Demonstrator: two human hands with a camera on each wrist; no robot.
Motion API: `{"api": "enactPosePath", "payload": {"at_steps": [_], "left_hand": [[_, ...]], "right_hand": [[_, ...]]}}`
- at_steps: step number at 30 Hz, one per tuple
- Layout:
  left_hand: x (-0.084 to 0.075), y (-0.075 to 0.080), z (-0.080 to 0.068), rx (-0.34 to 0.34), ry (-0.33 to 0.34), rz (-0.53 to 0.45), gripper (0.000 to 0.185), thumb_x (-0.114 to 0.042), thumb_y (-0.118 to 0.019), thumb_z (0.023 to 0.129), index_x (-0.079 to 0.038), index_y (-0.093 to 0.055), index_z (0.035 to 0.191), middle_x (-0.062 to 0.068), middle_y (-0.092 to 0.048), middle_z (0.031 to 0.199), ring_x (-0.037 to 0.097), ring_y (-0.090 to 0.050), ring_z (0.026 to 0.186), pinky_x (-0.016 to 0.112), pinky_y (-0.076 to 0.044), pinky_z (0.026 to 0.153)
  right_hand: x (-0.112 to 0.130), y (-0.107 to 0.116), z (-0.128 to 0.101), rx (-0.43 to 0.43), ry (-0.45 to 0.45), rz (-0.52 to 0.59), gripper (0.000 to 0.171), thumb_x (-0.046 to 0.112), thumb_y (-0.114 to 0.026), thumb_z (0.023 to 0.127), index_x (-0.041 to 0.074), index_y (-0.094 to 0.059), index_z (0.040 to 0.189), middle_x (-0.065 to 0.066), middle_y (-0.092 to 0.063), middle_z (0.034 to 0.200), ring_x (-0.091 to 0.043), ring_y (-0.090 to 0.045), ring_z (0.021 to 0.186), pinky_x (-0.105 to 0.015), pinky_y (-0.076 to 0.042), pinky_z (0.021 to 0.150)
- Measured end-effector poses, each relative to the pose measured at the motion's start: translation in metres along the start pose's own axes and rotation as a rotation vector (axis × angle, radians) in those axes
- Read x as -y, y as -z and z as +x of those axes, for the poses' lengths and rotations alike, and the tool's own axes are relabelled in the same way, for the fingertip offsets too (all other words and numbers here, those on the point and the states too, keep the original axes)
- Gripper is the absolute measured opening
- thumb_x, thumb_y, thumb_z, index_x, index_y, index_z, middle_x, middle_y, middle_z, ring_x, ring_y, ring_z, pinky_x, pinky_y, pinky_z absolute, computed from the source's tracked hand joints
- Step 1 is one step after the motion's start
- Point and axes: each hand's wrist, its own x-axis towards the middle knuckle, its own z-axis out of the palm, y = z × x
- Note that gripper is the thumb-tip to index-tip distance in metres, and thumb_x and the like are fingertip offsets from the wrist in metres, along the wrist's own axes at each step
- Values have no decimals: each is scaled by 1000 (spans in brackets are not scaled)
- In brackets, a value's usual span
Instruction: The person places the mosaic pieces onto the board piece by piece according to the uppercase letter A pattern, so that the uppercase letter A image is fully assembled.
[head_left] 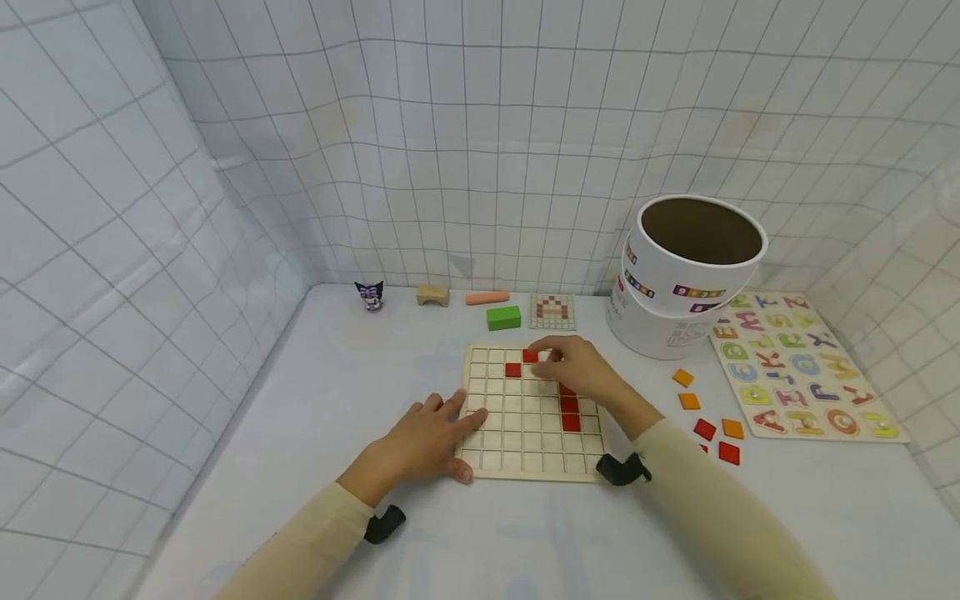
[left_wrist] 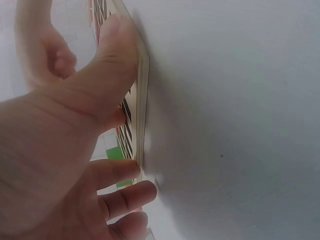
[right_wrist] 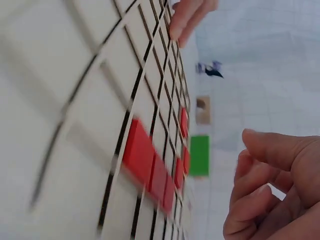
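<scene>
A wooden grid board lies flat in the middle of the white table, with several red tiles set in its cells. My left hand rests flat on the board's left edge. Its thumb lies along the board's rim. My right hand hovers over the board's upper right part, fingers loosely curled beside a red tile in the top row. In the right wrist view the curled fingers hold nothing that shows, and a row of red tiles sits in the grid.
Behind the board lie a green block, a pattern card, a pink stick, a wooden arch and a small figurine. A white tube leans at the right, by an alphabet puzzle. Loose orange and red tiles lie between.
</scene>
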Motion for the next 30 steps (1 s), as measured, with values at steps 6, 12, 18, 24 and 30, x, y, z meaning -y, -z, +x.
{"api": "enactPosePath", "payload": {"at_steps": [6, 12, 18, 24, 30], "left_hand": [[-2, -2, 0, -2, 12, -4, 92, -61, -74, 81, -26, -40, 158, 19, -31, 164, 36, -43, 131, 53, -40, 104], [-3, 3, -1, 8, 16, -10, 91, -59, -75, 81, -25, -40, 158, 19, -30, 164, 37, -42, 134, 54, -39, 106], [-3, 3, 0, 23, 22, -20, 91, -59, -75, 82, -27, -39, 159, 18, -29, 165, 37, -41, 135, 54, -38, 107], [-2, 3, -1, 25, 18, -16, 91, -59, -75, 82, -26, -38, 159, 18, -29, 165, 37, -40, 135, 55, -38, 107], [-2, 5, -2, 14, -1, -27, 91, -59, -75, 82, -24, -40, 158, 21, -30, 164, 39, -41, 135, 56, -39, 106]], "right_hand": [[-49, 56, -78, -53, -79, 63, 43, 24, -69, 98, 5, -61, 136, -12, -63, 110, -24, -62, 83, -34, -54, 67], [-100, 99, -139, -107, -248, -4, 56, 32, -69, 98, 4, -54, 143, -17, -60, 123, -26, -61, 93, -34, -56, 72], [-126, 105, -158, -94, -308, -30, 56, 31, -72, 96, 1, -56, 140, -18, -61, 121, -30, -57, 104, -34, -51, 75], [-135, 95, -154, -87, -323, -52, 50, 27, -78, 90, 4, -63, 131, -11, -62, 110, -28, -53, 100, -31, -49, 70], [-133, 92, -149, -94, -329, -167, 42, 19, -78, 89, 1, -65, 124, -13, -67, 108, -29, -56, 98, -33, -51, 74]]}}
